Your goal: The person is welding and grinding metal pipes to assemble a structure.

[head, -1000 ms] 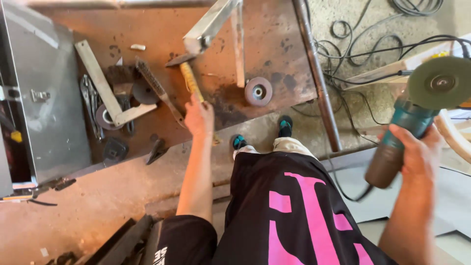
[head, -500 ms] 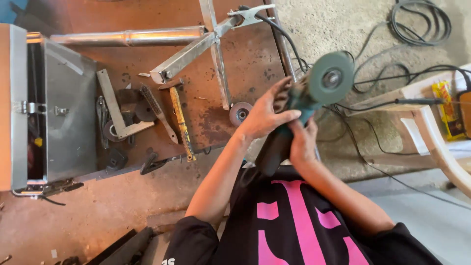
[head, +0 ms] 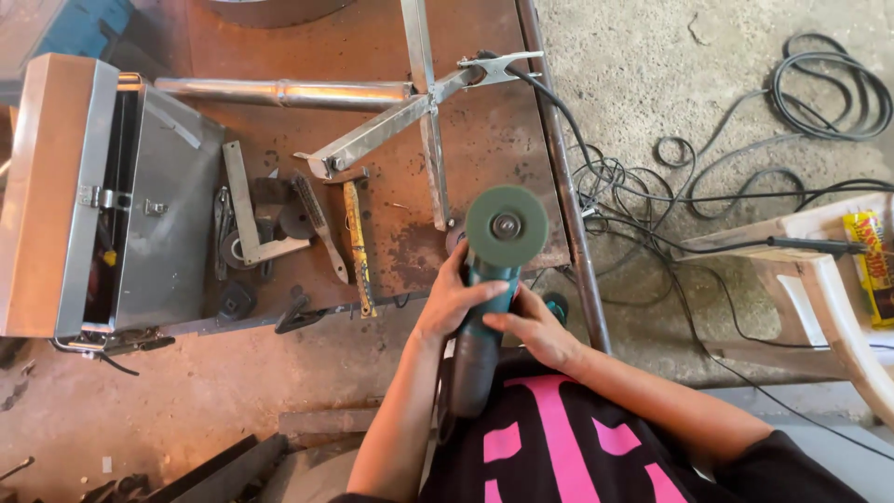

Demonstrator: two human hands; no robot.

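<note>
Both my hands hold a teal angle grinder over the near edge of a rusty steel worktable. Its green disc faces up towards me. My left hand wraps the body from the left, just below the head. My right hand grips it from the right, slightly lower. A cross of welded angle-iron bars lies on the table just beyond the disc, with a clamp on its far right arm. A yellow-handled hammer lies left of the grinder.
An open metal toolbox stands at the table's left end. An L-shaped square, small discs and tools lie beside it. A steel pipe lies across the back. Black cables coil on the concrete floor at right, by a pale chair.
My left hand left the hammer on the table and joined my right on the grinder. The grinder swung from far right to centre, over the table's near edge.
</note>
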